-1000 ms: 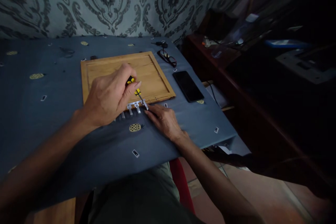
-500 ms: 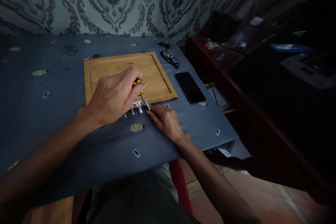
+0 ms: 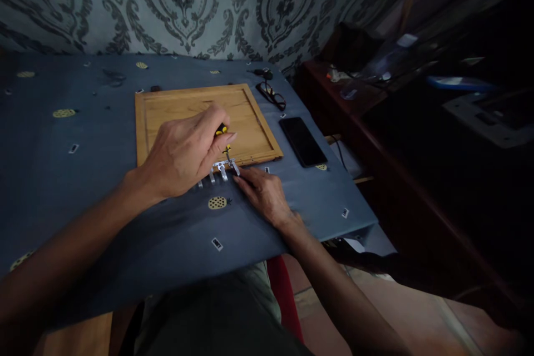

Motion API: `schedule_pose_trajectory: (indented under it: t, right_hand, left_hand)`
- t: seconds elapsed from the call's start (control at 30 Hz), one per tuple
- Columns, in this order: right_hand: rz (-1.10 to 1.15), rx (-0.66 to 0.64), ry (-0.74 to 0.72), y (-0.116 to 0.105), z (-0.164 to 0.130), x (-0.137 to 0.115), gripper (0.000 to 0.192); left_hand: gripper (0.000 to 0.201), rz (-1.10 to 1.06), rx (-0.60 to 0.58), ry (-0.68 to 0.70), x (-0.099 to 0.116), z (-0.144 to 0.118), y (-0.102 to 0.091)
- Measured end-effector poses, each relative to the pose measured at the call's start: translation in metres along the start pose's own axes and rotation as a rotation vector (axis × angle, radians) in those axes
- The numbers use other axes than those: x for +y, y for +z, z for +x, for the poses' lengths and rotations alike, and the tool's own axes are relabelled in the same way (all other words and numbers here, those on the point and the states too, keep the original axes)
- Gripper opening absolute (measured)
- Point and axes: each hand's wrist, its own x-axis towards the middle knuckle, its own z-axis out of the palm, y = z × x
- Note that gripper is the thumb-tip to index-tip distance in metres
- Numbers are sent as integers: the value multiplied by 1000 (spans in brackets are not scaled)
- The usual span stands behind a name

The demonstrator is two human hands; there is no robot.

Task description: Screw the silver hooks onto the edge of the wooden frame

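Note:
My left hand [image 3: 183, 147] is wrapped round the black-and-yellow handle of a screwdriver [image 3: 222, 130], held steeply with its tip down at a metal hook rack [image 3: 221, 166]. This silvery rack, with several hooks hanging toward me, lies along the near edge of a framed wooden board [image 3: 246, 122]. The fingers of my right hand [image 3: 265, 192] are pinched on the rightmost hook of the rack. My left hand hides part of the board and the rack's left end; whether a screw sits under the tip cannot be seen.
Right of the board a black phone [image 3: 302, 141] lies on the blue tablecloth [image 3: 137, 250]. Behind it are eyeglasses [image 3: 271, 95] and a small dark object with a cord [image 3: 262, 73]. A dark red wooden cabinet [image 3: 334, 83] stands beyond the table's right edge.
The view has shifted slightly. Both hands keep nearly the same places on the screwdriver and the rack, the left hand turned very slightly at most.

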Motion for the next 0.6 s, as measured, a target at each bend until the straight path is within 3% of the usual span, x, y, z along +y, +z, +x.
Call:
schedule_pose_trajectory:
  t: [0.6]
  right_hand:
    - [-9, 1, 0, 0, 0, 1, 32]
  left_hand:
    - [24, 16, 4, 1, 0, -2, 6]
